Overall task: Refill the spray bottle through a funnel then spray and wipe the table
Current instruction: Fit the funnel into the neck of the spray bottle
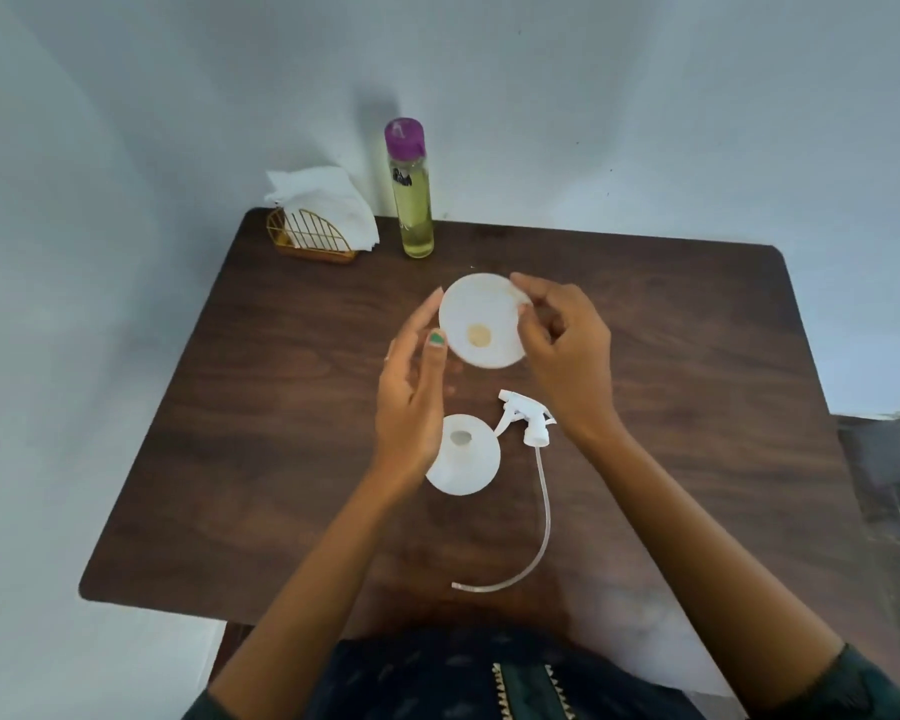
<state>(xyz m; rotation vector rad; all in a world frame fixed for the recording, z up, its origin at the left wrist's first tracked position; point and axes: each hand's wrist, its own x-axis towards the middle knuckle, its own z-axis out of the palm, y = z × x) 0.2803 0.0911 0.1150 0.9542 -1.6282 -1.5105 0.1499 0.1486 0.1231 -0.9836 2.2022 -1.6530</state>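
Funnel (481, 320): held above the table (697, 407), pinched at its rim by the right hand (562, 350).
Left hand (411, 397): fingers straight, laid against the funnel's left edge.
Bottle (466, 457): uncapped, below the left hand.
Sprayer (528, 418): laid beside the bottle, under the right wrist.
Refill (411, 194): stood beyond both hands, near napkins (323, 200).

A dark brown wooden table with rounded corners and a visible grain (671, 387) stands pushed up against a plain, pale blue-grey painted wall (645, 122), which fills the upper part of the view and carries a few small dark specks. Soft, even light falls on the scene, casting a blurred shadow on the wall just above the table's far edge. To the right of the table, a dark grey piece of furniture (889, 475) shows at the frame's edge, too blurred to identify.
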